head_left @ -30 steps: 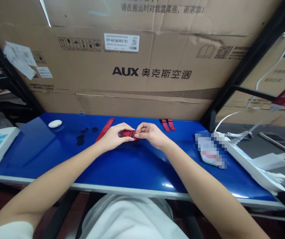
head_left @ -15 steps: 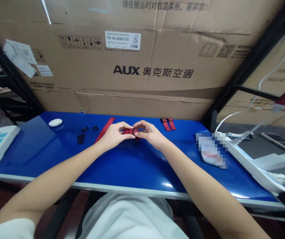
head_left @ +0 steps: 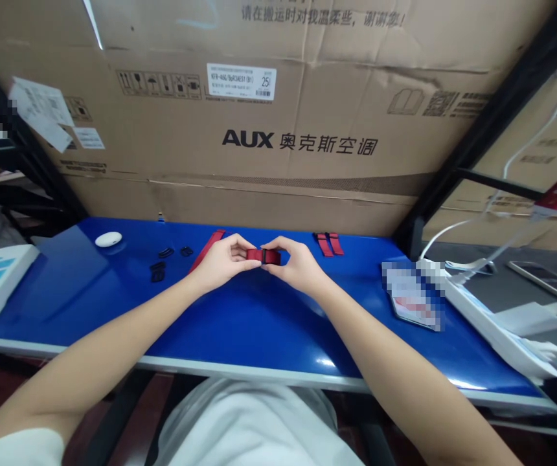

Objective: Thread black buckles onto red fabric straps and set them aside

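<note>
A red webbing strap [head_left: 272, 257] with a black buckle [head_left: 263, 256] is stretched between my two hands above the blue table. My left hand [head_left: 225, 257] is closed in a pinch on the strap's left part. With thumb and fingers, my right hand [head_left: 294, 262] pinches the strap at the buckle, and a red loop shows inside its grip. Behind my left hand lies another length of red strap [head_left: 210, 247]; whether it joins the held piece is hidden. Small black buckles [head_left: 157, 271] lie to the left of it.
Two short red straps with black buckles [head_left: 328, 244] lie at the table's back. A white round object [head_left: 108, 239] is at back left. A phone [head_left: 412, 298] and a white power strip [head_left: 487, 320] sit on the right. A large cardboard box [head_left: 298, 168] stands behind the table [head_left: 259, 323].
The red strap is now held flatter, with a loop showing to the right of the buckle. My right hand has shifted slightly right, and both hands keep their pinch.
</note>
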The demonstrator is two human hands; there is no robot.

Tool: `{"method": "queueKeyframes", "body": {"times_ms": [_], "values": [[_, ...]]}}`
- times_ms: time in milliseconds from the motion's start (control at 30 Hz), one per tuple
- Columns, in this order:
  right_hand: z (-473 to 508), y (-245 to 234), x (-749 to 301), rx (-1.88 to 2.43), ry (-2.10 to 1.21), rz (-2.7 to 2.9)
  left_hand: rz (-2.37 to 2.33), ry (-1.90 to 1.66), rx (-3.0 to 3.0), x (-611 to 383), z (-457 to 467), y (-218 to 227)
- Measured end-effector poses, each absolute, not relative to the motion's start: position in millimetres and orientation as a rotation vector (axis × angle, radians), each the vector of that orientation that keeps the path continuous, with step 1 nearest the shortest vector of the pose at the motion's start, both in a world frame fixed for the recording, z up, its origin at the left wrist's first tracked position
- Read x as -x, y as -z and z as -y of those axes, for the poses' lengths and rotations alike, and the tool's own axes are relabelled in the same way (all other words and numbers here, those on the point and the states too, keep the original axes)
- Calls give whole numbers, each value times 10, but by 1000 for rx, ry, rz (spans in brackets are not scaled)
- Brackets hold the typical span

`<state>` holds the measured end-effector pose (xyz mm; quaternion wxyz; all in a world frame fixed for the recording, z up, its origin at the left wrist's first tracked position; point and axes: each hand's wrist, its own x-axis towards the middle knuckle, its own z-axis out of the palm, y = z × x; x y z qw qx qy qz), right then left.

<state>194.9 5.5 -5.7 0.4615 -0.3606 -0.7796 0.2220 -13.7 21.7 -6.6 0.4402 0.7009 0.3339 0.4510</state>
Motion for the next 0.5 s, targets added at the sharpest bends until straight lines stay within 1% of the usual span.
{"method": "queueKeyframes", "body": {"times_ms": [200, 400, 500], "values": [[-28, 48, -1905, 875, -555, 1944, -796, -1065, -1624, 106, -214, 80], [-143, 5, -2157, 1000, -484, 2249, -968, -968, -1511, 172, -310, 177], [-247, 35, -2262, 1063, -482, 2374, -1007, -886, -1644, 160, -307, 219]]}}
